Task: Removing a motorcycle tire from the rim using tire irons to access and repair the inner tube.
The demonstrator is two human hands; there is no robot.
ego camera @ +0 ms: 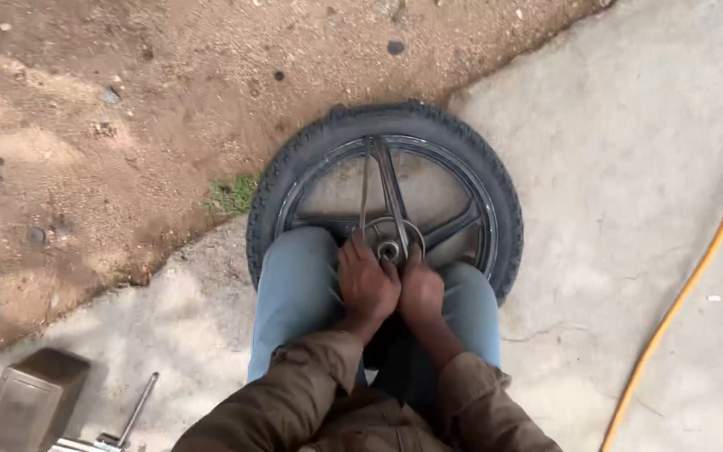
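Note:
A black motorcycle wheel point(470, 159) with a treaded tyre and dark spoked alloy rim lies flat on the ground in front of me. My knees in blue jeans rest on its near edge. My left hand point(366, 280) presses on the hub point(391, 247) from the left, fingers curled against it. My right hand point(420, 289) sits close beside it, touching the hub's near right side. Whether either hand holds a small tool is hidden.
The wheel straddles a concrete slab point(629, 167) and bare dirt point(110, 125) with stones and a grass tuft point(232, 194). A yellow hose point(696, 276) runs along the right. A metal box-like tool with a rod point(35, 402) lies at the lower left.

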